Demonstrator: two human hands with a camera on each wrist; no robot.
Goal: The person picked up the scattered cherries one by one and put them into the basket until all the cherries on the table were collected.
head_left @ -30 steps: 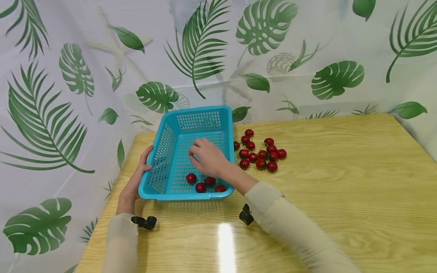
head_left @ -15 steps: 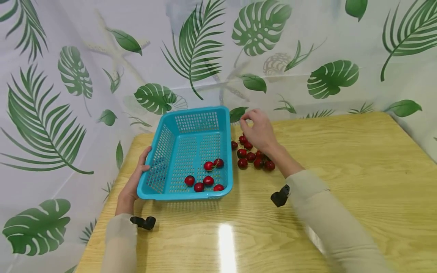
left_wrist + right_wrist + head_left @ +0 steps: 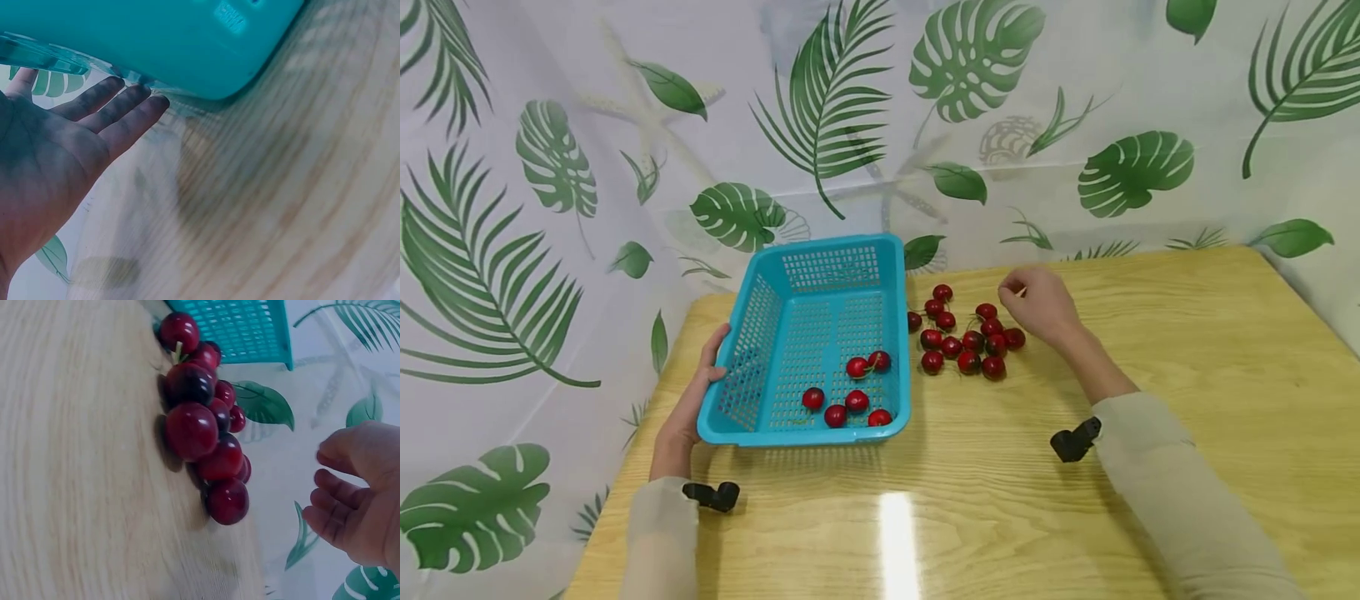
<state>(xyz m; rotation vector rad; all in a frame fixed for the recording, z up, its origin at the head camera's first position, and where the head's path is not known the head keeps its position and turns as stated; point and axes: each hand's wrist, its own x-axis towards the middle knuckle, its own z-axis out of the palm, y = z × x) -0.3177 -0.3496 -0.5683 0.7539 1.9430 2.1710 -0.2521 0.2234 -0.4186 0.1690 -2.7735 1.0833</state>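
A blue perforated plastic basket (image 3: 831, 325) stands tilted on the table, with several dark red cherries (image 3: 857, 402) lying in its near right part. At its left side, my left hand (image 3: 688, 404) touches the outer wall and rim; the left wrist view shows fingers (image 3: 134, 125) fairly straight against the wall. More cherries (image 3: 972, 340) lie loosely grouped just right of the basket, some with stems. My right hand (image 3: 1041, 304) hovers above the table to the right of this group. Its fingers are loosely bent, and nothing shows between them in the right wrist view.
The light wooden table (image 3: 1150, 358) extends to the right and toward the front. A white leaf-printed cloth (image 3: 1037, 192) borders its back and left sides. Black wrist devices (image 3: 711, 496) sit at both sleeves.
My right hand has left the basket and moved right, past the loose cherries. Two joined cherries now lie in the basket where that hand was. The left hand stays at the basket's side.
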